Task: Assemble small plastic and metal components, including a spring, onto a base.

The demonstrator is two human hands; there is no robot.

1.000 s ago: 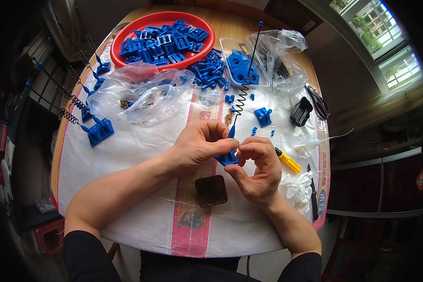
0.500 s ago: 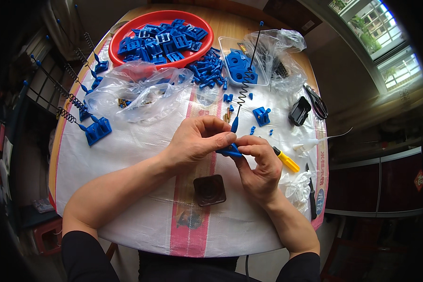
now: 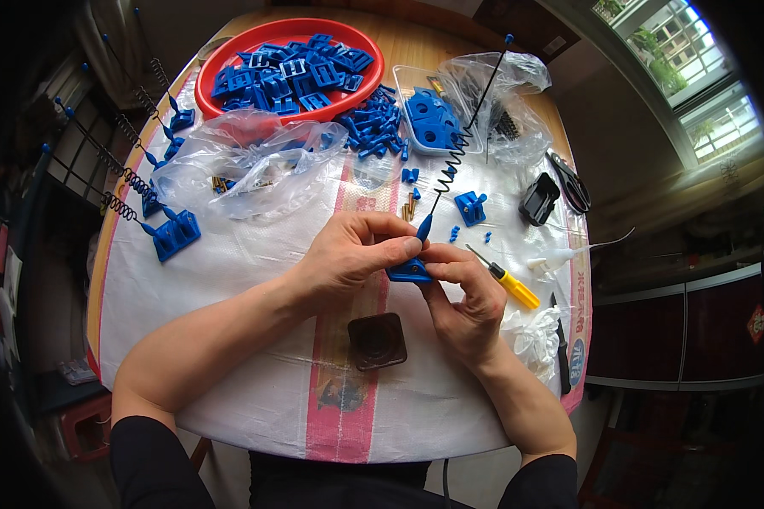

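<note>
My left hand [image 3: 348, 259] and my right hand [image 3: 467, 297] meet over the middle of the table, both pinching a small blue plastic base [image 3: 410, 272]. From that base a thin black rod with a coiled spring [image 3: 454, 157] rises away from me, ending in a small blue ball tip [image 3: 509, 39]. A yellow-handled screwdriver [image 3: 509, 284] lies just right of my right hand. A dark square block [image 3: 377, 341] sits on the cloth below my hands.
A red bowl [image 3: 229, 59] of blue parts stands at the back, with loose blue pieces [image 3: 373, 127] beside it. Clear plastic bags [image 3: 255, 157], finished spring rods [image 3: 136, 191] at left, scissors [image 3: 569, 178], a black part [image 3: 538, 199] and a white glue nozzle [image 3: 556, 259] lie around.
My hands have stayed together on the blue base, turning it slightly. The spring rod now leans further toward the back right.
</note>
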